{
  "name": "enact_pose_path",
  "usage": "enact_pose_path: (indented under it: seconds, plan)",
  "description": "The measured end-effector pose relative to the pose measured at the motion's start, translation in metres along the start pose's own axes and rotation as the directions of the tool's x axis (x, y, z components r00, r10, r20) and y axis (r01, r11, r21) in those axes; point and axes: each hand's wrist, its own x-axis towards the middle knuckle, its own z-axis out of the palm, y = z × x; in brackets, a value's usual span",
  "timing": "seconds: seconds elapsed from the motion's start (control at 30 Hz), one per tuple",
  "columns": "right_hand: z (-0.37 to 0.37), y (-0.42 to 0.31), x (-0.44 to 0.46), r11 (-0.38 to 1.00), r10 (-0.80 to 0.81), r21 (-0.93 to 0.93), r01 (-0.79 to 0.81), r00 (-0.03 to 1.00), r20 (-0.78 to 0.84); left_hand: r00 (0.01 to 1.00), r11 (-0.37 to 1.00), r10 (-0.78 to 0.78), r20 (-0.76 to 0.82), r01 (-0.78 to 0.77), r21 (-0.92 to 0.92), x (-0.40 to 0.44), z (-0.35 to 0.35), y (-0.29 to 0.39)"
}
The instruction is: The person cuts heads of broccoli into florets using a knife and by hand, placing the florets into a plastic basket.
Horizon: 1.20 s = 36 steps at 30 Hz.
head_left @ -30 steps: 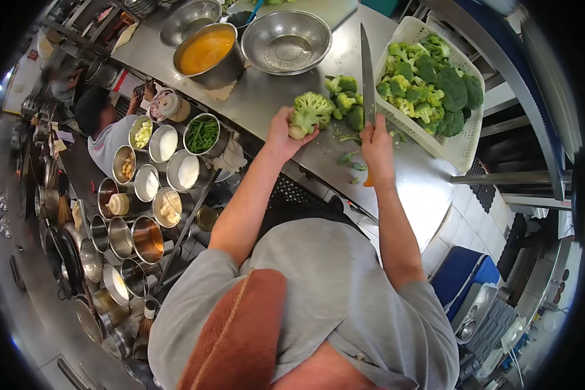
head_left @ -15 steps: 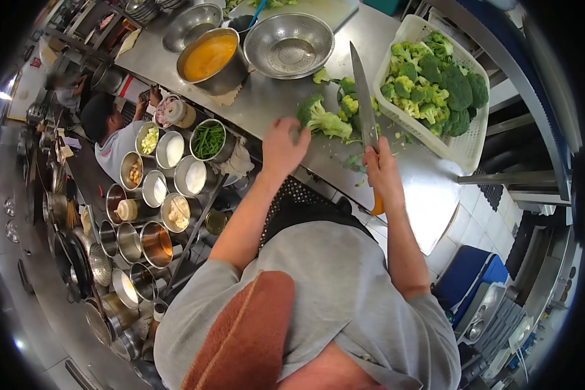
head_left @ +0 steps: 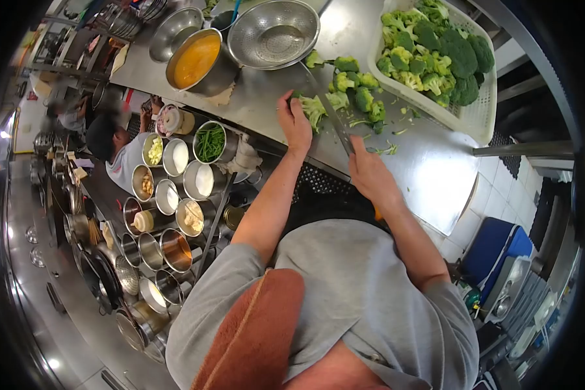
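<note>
My right hand (head_left: 372, 172) is closed around a large knife (head_left: 335, 119), its orange handle end showing below the hand. The long blade points away from me and lies across a broccoli piece with a pale stem (head_left: 314, 112). My left hand (head_left: 295, 125) grips that broccoli from the left, its fingers curled and partly hiding it. To the right of the blade, cut broccoli florets (head_left: 364, 99) and small green scraps lie on the steel table (head_left: 422, 175).
A white plastic basket (head_left: 458, 122) of broccoli stands at the right. Beyond my left hand are a perforated metal bowl (head_left: 274, 36) and a pot of orange liquid (head_left: 197, 62). Several metal containers of ingredients (head_left: 210, 143) stand left, with another person (head_left: 123, 156) beyond them.
My left hand has closed on the broccoli. The knife has come down and left onto it, its blade now slanting the other way. The whole view has shifted slightly.
</note>
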Motion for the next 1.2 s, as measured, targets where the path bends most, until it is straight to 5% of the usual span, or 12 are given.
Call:
enact_pose_path:
  seconds: [0.17,0.3,0.47,0.87,0.97,1.2]
  plan:
    - [0.015,-0.002,0.013,0.997,-0.041,0.062,0.037,0.997,0.071,0.989,0.983,0.145,-0.012,-0.143,0.113,0.002,-0.003,-0.017]
    - [0.022,0.004,0.014,0.999,-0.003,0.043,-0.001,0.995,0.1,0.998,0.998,0.057,0.0,-0.057,0.023,-0.001,-0.003,-0.015]
    - [0.02,0.005,0.012,0.998,0.002,-0.07,0.008,0.989,0.151,0.98,0.962,0.2,0.004,-0.197,0.187,0.0,-0.003,-0.029]
    - [0.004,-0.002,-0.011,0.986,0.063,-0.167,-0.029,0.977,0.204,0.96,0.933,0.277,0.035,-0.278,0.227,0.001,-0.005,-0.031]
    - [-0.009,-0.005,-0.007,0.982,0.187,-0.004,-0.19,0.962,0.2,0.967,0.945,0.251,0.032,-0.252,0.21,0.0,-0.005,-0.03]
    - [-0.039,0.007,-0.013,0.986,0.168,-0.036,-0.165,0.972,0.161,0.985,0.985,0.17,0.007,-0.17,0.013,0.002,-0.007,-0.028]
